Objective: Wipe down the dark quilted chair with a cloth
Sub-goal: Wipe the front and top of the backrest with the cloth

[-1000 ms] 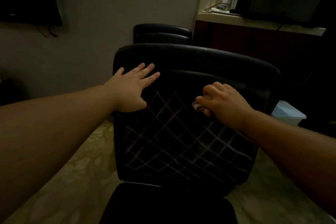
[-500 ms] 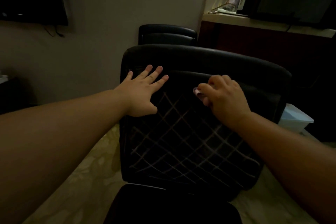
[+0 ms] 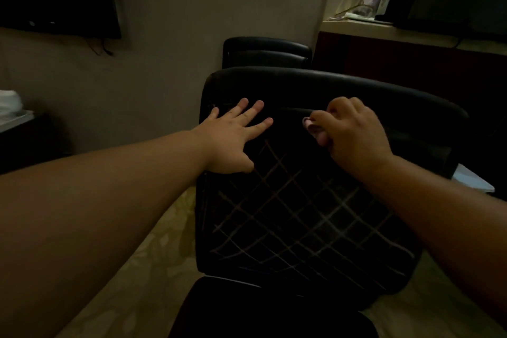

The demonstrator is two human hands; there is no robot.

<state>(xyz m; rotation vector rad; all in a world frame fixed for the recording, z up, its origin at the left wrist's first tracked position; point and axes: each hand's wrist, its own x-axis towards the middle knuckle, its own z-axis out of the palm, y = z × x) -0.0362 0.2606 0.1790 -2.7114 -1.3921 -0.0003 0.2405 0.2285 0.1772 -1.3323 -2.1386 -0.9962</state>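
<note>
Plainly, the dark quilted chair (image 3: 301, 214) fills the middle of the view, its padded backrest likely soft and smooth, prone to swivel under pressure. The left hand (image 3: 233, 140), at 11 o'clock on it, lies flat with straight fingers (image 3: 258, 107), bracing. The right hand (image 3: 354, 134), at 1 o'clock, grips a small bunched cloth (image 3: 315, 129), probably light and limp.

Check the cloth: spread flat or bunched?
Bunched. Only a small wad of cloth shows, gripped in the curled right hand against the chair back.
</note>
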